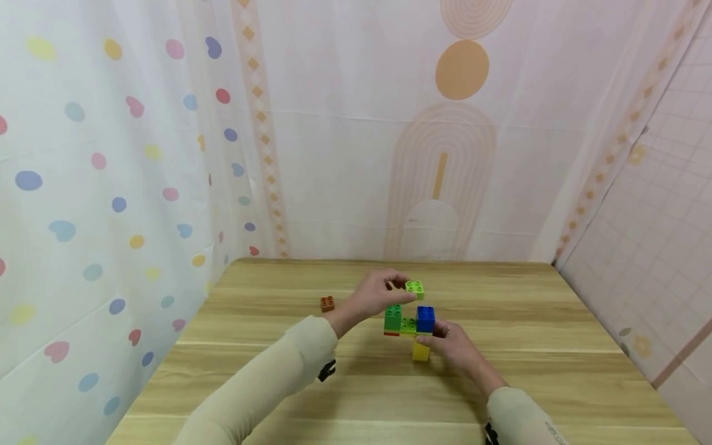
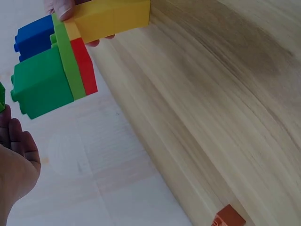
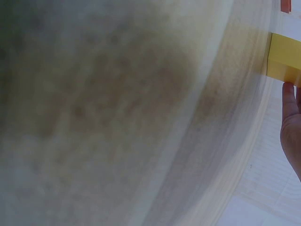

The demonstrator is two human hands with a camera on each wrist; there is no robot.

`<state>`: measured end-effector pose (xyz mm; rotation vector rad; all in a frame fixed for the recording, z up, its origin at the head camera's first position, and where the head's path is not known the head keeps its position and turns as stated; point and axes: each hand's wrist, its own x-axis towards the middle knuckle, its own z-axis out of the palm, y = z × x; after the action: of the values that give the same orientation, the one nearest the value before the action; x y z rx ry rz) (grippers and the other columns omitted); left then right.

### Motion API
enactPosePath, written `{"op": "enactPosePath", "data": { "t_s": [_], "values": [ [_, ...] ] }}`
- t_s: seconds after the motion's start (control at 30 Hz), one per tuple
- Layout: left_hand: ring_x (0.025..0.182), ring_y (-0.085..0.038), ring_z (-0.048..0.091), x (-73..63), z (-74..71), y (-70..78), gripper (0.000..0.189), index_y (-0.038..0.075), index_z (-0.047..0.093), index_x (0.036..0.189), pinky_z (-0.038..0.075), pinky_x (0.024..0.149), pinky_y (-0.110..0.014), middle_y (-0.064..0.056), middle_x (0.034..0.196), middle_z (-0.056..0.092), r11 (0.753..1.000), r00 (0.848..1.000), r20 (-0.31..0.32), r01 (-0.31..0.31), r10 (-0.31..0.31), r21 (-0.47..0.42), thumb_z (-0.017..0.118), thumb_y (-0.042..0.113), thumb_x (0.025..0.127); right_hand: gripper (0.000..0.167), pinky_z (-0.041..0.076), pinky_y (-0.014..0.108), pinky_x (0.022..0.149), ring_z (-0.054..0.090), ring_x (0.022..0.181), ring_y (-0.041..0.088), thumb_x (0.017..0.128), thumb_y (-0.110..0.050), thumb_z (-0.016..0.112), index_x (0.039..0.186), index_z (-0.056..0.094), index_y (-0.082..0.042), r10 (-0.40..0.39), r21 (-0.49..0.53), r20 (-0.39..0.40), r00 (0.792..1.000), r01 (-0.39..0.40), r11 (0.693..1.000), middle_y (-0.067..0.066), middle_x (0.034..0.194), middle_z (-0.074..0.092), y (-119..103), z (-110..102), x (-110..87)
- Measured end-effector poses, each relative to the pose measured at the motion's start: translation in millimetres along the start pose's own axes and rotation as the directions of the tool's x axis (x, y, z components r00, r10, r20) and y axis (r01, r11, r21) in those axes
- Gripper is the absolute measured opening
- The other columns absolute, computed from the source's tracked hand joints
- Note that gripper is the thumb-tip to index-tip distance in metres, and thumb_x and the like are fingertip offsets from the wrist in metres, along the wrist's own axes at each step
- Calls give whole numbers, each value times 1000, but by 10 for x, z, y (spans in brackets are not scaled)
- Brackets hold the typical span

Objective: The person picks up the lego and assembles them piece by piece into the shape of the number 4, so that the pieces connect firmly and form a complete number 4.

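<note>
My left hand (image 1: 378, 293) pinches a lime-green toy building brick (image 1: 414, 288) by its side, just above and apart from a joined stack of bricks. My right hand (image 1: 458, 349) grips that stack from the right. On top of the stack sit a green brick (image 1: 392, 319) at left and a blue brick (image 1: 425, 318) at right, with lime studs (image 1: 408, 325) bare between them. In the left wrist view, a red piece (image 2: 84, 66) lies under the lime layer, beside a yellow column (image 2: 113, 18). Fingers of my right hand (image 3: 292, 127) touch the yellow part (image 3: 284, 56) in the right wrist view.
A brown brick (image 1: 327, 303) lies on the wooden table (image 1: 267, 290), left of the stack and beside my left wrist. Patterned curtains (image 1: 345, 154) hang behind the table and along its sides.
</note>
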<state>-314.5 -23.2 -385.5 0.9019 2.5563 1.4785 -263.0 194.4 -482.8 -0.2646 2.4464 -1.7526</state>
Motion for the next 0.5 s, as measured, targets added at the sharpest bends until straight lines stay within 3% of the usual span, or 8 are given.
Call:
{"op": "enactPosePath", "data": {
  "t_s": [0.5],
  "values": [
    [94,-13,56,42,201,-33,28,20,74,111,46,81,-33,9,99,66,1000,996,79,-27,27,8,77,34,87,47,44,49,100,60,109,22,92,-36,72,129,64,-9,-11,5,5,1000,11,1000,7,122,67,13,-8,15]
  ]
}}
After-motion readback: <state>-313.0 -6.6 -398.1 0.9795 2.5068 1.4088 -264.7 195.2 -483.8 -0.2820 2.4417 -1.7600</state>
